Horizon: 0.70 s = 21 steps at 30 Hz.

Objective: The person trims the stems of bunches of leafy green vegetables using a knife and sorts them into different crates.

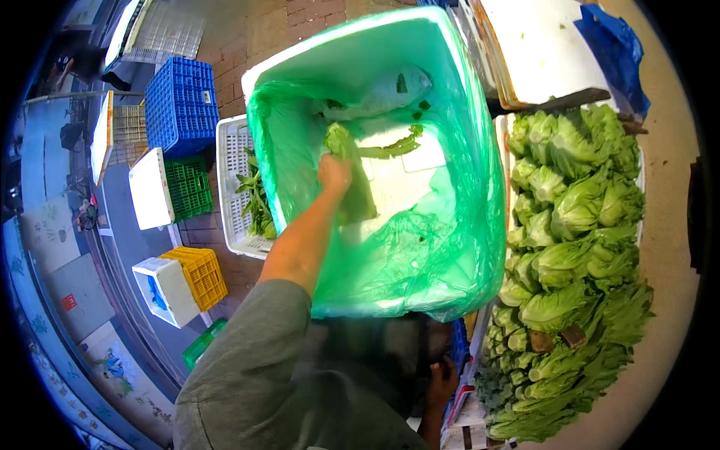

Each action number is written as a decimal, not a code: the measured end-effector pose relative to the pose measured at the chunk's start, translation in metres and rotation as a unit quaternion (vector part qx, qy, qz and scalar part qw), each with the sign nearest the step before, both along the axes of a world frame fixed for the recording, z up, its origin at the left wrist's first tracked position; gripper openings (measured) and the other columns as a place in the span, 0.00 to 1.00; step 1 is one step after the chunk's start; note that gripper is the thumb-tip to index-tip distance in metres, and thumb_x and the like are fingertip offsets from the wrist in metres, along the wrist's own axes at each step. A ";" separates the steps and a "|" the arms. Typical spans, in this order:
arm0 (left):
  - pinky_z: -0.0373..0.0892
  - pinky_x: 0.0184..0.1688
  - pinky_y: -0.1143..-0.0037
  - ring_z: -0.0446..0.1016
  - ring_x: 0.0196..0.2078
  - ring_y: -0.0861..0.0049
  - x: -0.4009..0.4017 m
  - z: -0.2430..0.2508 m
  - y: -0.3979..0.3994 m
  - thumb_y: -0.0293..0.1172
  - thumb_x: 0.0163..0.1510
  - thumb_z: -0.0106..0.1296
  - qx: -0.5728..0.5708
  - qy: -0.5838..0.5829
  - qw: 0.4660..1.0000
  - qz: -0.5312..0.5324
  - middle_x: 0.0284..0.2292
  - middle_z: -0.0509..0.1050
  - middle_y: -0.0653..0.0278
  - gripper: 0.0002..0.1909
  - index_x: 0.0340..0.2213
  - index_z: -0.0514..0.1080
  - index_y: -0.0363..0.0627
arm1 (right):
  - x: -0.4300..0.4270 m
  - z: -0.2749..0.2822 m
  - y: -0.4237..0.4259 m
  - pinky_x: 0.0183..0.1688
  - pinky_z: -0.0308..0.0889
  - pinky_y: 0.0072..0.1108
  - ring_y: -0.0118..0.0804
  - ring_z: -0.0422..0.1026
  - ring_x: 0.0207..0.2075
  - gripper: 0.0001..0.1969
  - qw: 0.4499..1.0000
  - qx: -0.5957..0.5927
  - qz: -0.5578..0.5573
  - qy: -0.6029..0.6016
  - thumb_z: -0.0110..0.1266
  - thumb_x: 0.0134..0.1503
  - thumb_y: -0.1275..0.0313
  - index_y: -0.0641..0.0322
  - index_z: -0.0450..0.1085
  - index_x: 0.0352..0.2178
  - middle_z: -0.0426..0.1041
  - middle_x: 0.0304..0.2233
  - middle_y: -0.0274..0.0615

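My left hand (336,175) reaches down into a white foam box lined with green plastic film (478,236). Its fingers are closed around a long leafy green vegetable (360,199), whose pale leafy end shows above the fist. Beside it, a loose strip of green leaf (394,149) lies on the white bottom. A clear, whitish plastic bag or bottle (396,93) rests against the far wall, with several leaf scraps near it. Low in the view, my right hand (444,381) hangs near the crates with its fingers bent; shadow hides whether anything is in it.
Rows of green lettuce (579,202) fill the right side. White foam lids (540,50) and a blue plastic bag (616,62) lie above them. Left of the box stand a white basket of leafy greens (236,185), a blue crate (180,107) and a yellow crate (199,275).
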<state>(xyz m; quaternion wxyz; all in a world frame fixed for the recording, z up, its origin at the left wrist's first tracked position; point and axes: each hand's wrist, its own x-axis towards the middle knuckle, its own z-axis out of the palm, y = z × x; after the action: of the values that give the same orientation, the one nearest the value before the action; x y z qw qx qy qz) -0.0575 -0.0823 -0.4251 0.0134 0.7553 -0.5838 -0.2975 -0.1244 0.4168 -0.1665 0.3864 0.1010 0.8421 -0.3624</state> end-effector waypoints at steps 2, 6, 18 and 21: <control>0.65 0.48 0.64 0.68 0.46 0.51 0.002 0.017 0.013 0.41 0.38 0.62 -0.035 0.038 0.999 0.001 0.42 0.70 0.44 0.33 0.42 0.65 0.33 | -0.011 0.008 -0.024 0.33 0.64 0.18 0.25 0.67 0.29 0.18 0.997 -0.036 0.049 0.038 0.56 0.52 0.71 0.69 0.67 0.43 0.69 0.28 0.35; 0.65 0.48 0.67 0.70 0.45 0.57 -0.002 0.091 0.044 0.36 0.39 0.61 -0.083 0.155 0.984 0.015 0.41 0.70 0.47 0.34 0.46 0.62 0.32 | -0.045 0.015 -0.119 0.26 0.61 0.14 0.20 0.63 0.23 0.17 0.975 -0.212 0.067 -0.001 0.54 0.52 0.74 0.70 0.67 0.43 0.67 0.25 0.32; 0.69 0.44 0.75 0.71 0.41 0.71 0.129 0.299 0.025 0.19 0.46 0.52 -0.219 0.549 0.773 0.230 0.41 0.70 0.58 0.27 0.49 0.60 0.38 | -0.125 -0.195 -0.427 0.37 0.66 0.39 0.55 0.71 0.34 0.18 0.795 -0.021 0.561 0.229 0.51 0.48 0.68 0.59 0.67 0.43 0.72 0.33 0.54; 0.70 0.45 0.70 0.72 0.42 0.65 0.201 0.302 0.019 0.29 0.50 0.50 -0.290 0.586 0.711 0.258 0.42 0.71 0.54 0.26 0.51 0.60 0.37 | -0.111 -0.256 -0.442 0.36 0.67 0.40 0.54 0.72 0.33 0.18 0.741 -0.028 0.602 0.296 0.51 0.48 0.68 0.53 0.64 0.43 0.69 0.38 0.52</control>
<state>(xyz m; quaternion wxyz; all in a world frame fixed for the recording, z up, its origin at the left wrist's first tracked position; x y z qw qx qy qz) 0.1438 -0.0637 -0.1228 0.6473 0.5096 -0.2993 -0.4814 -0.2350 -0.0254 -0.4230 0.2584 -0.5501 0.7891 -0.0897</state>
